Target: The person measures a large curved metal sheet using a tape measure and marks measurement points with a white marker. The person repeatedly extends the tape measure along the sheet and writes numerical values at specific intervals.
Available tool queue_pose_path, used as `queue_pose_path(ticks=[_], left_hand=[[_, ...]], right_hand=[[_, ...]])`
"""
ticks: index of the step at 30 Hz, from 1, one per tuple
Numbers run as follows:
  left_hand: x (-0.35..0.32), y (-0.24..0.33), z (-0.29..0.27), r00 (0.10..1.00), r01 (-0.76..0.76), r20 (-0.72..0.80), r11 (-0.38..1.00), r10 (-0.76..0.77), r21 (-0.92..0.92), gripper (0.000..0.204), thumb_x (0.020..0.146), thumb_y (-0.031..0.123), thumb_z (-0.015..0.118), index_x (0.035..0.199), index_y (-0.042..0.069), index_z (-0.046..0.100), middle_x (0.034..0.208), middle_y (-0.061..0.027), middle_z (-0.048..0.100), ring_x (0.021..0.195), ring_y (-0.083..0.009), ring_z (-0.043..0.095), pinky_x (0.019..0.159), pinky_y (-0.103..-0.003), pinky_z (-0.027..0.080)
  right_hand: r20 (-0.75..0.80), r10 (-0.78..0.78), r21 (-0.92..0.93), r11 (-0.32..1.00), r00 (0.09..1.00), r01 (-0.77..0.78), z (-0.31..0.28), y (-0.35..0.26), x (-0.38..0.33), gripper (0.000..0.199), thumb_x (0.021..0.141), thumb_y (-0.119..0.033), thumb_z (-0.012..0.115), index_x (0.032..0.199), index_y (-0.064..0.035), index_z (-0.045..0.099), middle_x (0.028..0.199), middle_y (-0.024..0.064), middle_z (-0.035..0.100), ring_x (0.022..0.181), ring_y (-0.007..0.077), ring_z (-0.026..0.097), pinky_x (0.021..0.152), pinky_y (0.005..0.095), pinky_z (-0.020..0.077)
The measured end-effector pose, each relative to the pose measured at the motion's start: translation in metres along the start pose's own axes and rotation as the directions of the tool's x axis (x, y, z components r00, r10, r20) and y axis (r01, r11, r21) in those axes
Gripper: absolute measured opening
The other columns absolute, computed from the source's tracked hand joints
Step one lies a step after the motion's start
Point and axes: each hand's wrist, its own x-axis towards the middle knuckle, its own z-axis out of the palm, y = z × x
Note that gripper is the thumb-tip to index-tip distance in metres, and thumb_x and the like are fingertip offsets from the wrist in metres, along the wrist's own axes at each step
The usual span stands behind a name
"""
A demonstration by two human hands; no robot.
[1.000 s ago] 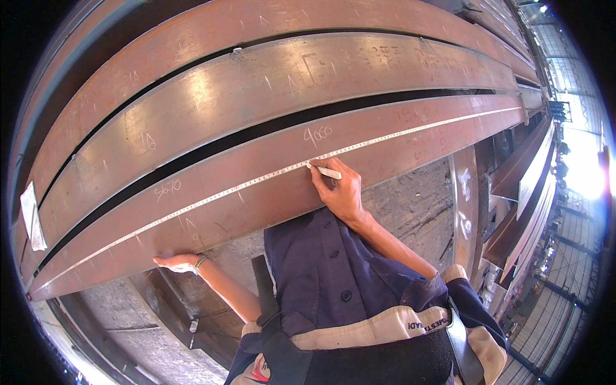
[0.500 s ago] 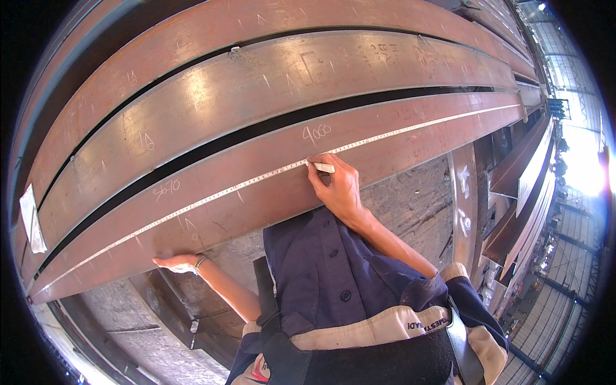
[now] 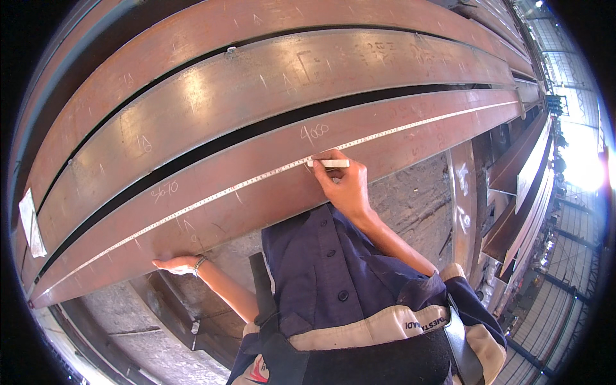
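Note:
My right hand is closed around a white chalk stick, whose tip rests on the near rust-brown steel beam right beside a white measuring tape stretched along the beam's length. My left hand lies flat, fingers together, on the beam's lower edge further left, with a bracelet on the wrist. Chalk numbers are written on the beam above the tape near the chalk tip and further left.
More long steel beams lie parallel behind the near one, with a dark gap between them. A vertical steel post with chalk marks stands to the right. Concrete floor shows below. Stacked steel sections and a bright hall opening lie at far right.
My right hand has shifted slightly along the tape with the chalk tip on the beam. My left hand has stayed in place.

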Motion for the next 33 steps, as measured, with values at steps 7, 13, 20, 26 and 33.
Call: queue_pose_path(ticks=[7,13,20,26,33], left_hand=[[0.007,-0.005,0.000,1.000,0.007,-0.007,1.000,-0.007,-0.006,0.080,0.106,0.058,0.050,0.152,-0.008,0.052,0.158,-0.0286,0.049,0.139,-0.0391,0.055,0.119,-0.053,0.045],[0.010,-0.007,-0.002,1.000,-0.001,0.002,1.000,0.001,-0.005,0.079,0.106,0.057,0.050,0.152,-0.009,0.053,0.159,-0.0275,0.049,0.140,-0.0380,0.054,0.119,-0.052,0.046],[0.007,-0.006,-0.001,1.000,-0.002,0.001,1.000,0.002,-0.006,0.079,0.106,0.057,0.051,0.151,-0.008,0.053,0.159,-0.0267,0.049,0.139,-0.0377,0.055,0.119,-0.052,0.046],[0.007,-0.005,-0.001,1.000,-0.020,0.002,1.000,0.021,-0.017,0.080,0.105,0.058,0.052,0.151,-0.007,0.054,0.158,-0.0264,0.050,0.139,-0.0379,0.055,0.119,-0.052,0.046],[0.000,-0.001,0.001,1.000,0.012,0.000,1.000,-0.012,-0.028,0.081,0.105,0.058,0.052,0.150,-0.009,0.053,0.157,-0.0278,0.050,0.138,-0.0391,0.055,0.118,-0.053,0.047]], right_hand=[[-0.048,-0.194,-0.155,0.971,0.980,0.185,0.012,0.024,-0.006,0.011,0.095,-0.008,0.076,0.104,-0.0026,0.076,0.098,0.0153,0.078,0.084,0.0313,0.078,0.072,0.0363,0.0597],[-0.047,-0.203,-0.192,0.963,0.978,0.190,0.013,0.023,-0.007,0.013,0.095,-0.010,0.078,0.106,-0.0032,0.079,0.095,0.0122,0.080,0.082,0.0223,0.078,0.072,0.0316,0.0583],[-0.055,-0.218,-0.221,0.955,0.974,0.201,0.015,0.018,-0.005,0.012,0.095,-0.009,0.078,0.105,-0.0032,0.079,0.095,0.0120,0.080,0.080,0.0231,0.078,0.071,0.0324,0.0576],[0.161,0.046,-0.382,0.924,0.986,0.020,-0.012,-0.018,0.002,0.012,0.094,-0.011,0.076,0.101,-0.0014,0.076,0.087,0.0183,0.077,0.071,0.0315,0.076,0.067,0.0390,0.0585],[-0.057,0.027,-0.051,0.998,0.998,-0.030,-0.026,-0.018,0.003,0.013,0.098,-0.012,0.075,0.105,-0.0012,0.077,0.086,0.0114,0.079,0.075,0.0164,0.077,0.070,0.0303,0.0613]])
